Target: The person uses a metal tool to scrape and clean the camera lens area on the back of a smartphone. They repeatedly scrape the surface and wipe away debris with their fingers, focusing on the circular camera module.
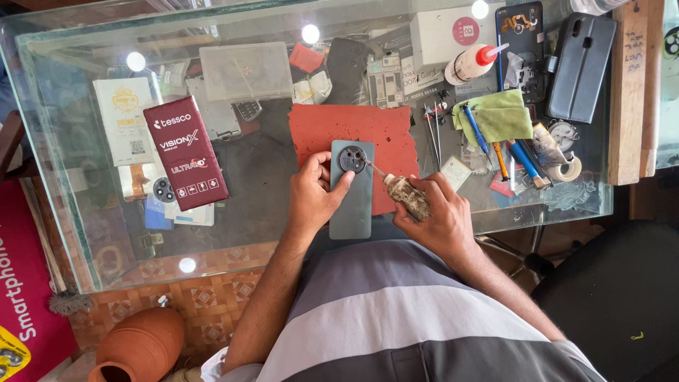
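Observation:
A grey-green phone back cover (pixel 353 201) with a round black camera ring (pixel 352 158) lies on a red mat (pixel 382 134) on the glass table (pixel 85 233). My left hand (pixel 315 194) rests on the cover's left edge, thumb next to the camera ring, holding it down. My right hand (pixel 438 212) grips a small worn glue tube (pixel 407 196). Its thin metal nozzle points up-left and its tip touches the camera ring.
A dark red box (pixel 185 152) lies left of the mat. Right of the mat lie a green cloth (pixel 498 117), pens, tweezers, a tape roll (pixel 566 170), a white squeeze bottle (pixel 470 64), an opened phone and a grey wallet case (pixel 580 67). A clay pot (pixel 138 346) stands on the floor.

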